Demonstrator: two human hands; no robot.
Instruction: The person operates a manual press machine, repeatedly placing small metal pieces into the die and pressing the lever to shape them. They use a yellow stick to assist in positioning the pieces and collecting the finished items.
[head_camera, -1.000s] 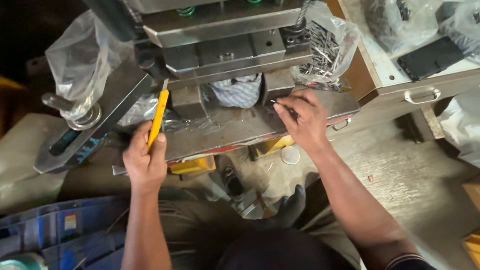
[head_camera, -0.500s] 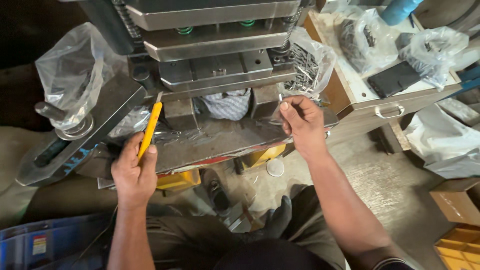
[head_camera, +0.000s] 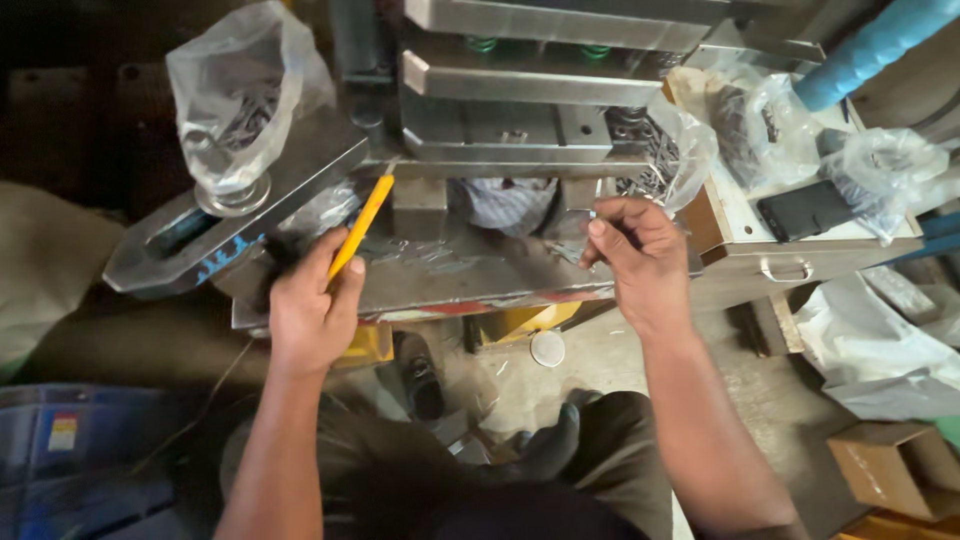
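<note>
Since half a second ago my view has swung left: the drawer unit has slid toward 3 o'clock, and both of my hands sit lower and closer. My left hand (head_camera: 312, 310) still grips the slim yellow rod-like tool (head_camera: 360, 227), fingers clenched round its lower end, thumb against its side. The tool lies at about 10 o'clock from the picture's centre; its long axis runs from 7 to 1 o'clock, the free tip aimed up at the grey steel press die (head_camera: 520, 130). My right hand (head_camera: 640, 262) has its fingers curled together as if pinching something small over the flat steel bed plate (head_camera: 470, 275); I cannot tell what. Farther off, a clear plastic bag (head_camera: 240, 90) stands at 11 o'clock, and the beige metal drawer unit (head_camera: 790, 255) lies at 3 o'clock.
</note>
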